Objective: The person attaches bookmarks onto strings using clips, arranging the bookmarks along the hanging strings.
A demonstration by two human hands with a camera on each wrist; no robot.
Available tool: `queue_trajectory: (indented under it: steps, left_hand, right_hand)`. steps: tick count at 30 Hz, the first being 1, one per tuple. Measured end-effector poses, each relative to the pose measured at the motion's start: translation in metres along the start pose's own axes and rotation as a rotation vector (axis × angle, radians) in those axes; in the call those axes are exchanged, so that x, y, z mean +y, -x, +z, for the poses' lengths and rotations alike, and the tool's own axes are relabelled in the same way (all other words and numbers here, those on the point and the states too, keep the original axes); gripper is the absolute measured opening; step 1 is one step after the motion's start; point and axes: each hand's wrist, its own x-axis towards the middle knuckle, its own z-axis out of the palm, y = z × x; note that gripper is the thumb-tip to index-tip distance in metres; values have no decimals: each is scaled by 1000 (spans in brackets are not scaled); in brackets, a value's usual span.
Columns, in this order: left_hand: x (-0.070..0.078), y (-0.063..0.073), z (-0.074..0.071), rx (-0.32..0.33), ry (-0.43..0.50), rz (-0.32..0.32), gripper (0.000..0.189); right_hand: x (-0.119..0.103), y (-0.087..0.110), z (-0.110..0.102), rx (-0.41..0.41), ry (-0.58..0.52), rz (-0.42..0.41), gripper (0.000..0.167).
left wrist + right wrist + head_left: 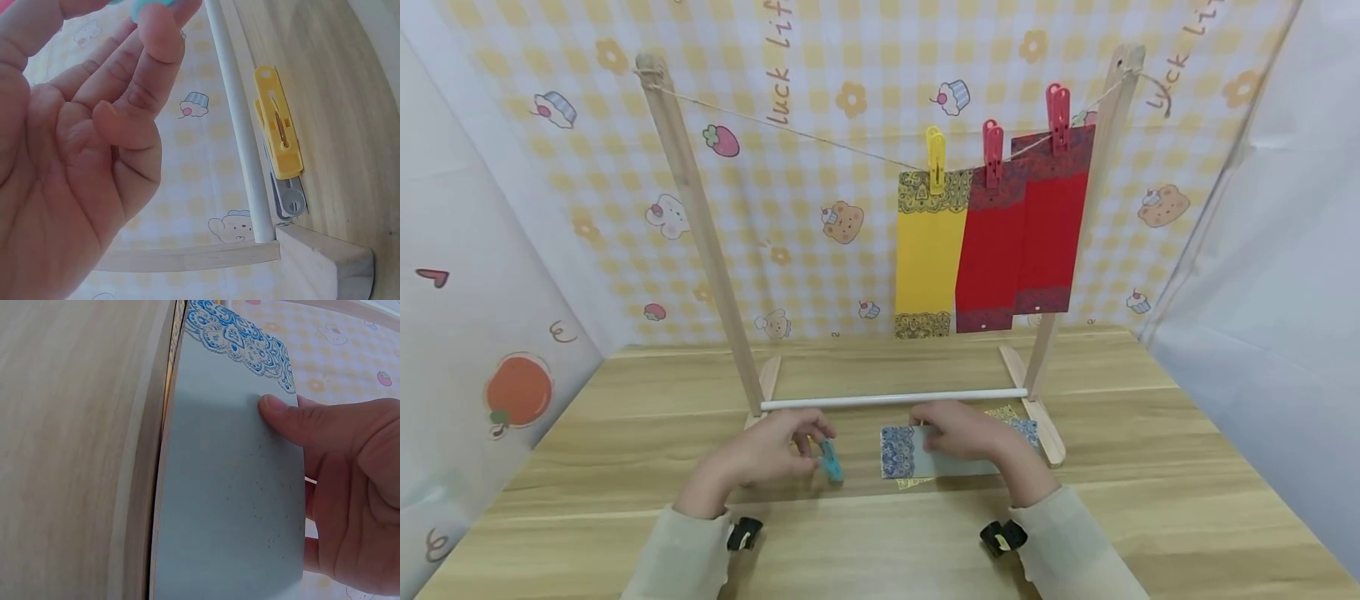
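My left hand [767, 450] pinches a teal clothespin [831, 463] above the table; in the left wrist view only a bit of the clothespin [150, 6] shows past the fingertips. With thumb on top and fingers behind, my right hand [966, 432] grips a pale grey-blue card [228, 475] with blue lace-like ornament at its end. Beneath that card, a yellow-patterned card [913, 482] pokes out. A yellow clothespin [279, 125] and a grey clothespin [290, 200] lie near my left hand, hidden from the head view.
A string [820, 137] runs between two wooden posts [700, 225], joined below by a white rod [887, 399]. On it hang a yellow card [927, 258] under a yellow clothespin [936, 158] and two red cards [1052, 233] under red clothespins [993, 154]. A checked cloth [820, 292] hangs behind.
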Motion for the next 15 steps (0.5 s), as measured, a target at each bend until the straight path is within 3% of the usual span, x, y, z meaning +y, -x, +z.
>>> queue_trajectory:
  steps: [9,15]
  left_hand:
    - [4,2,-2,40,-16,-2,31]
    - [5,3,-6,90,-32,43,31]
  right_hand:
    - [-1,-1,-2,28,20,-23,16]
    - [-5,-1,-4,35,23,-7,15]
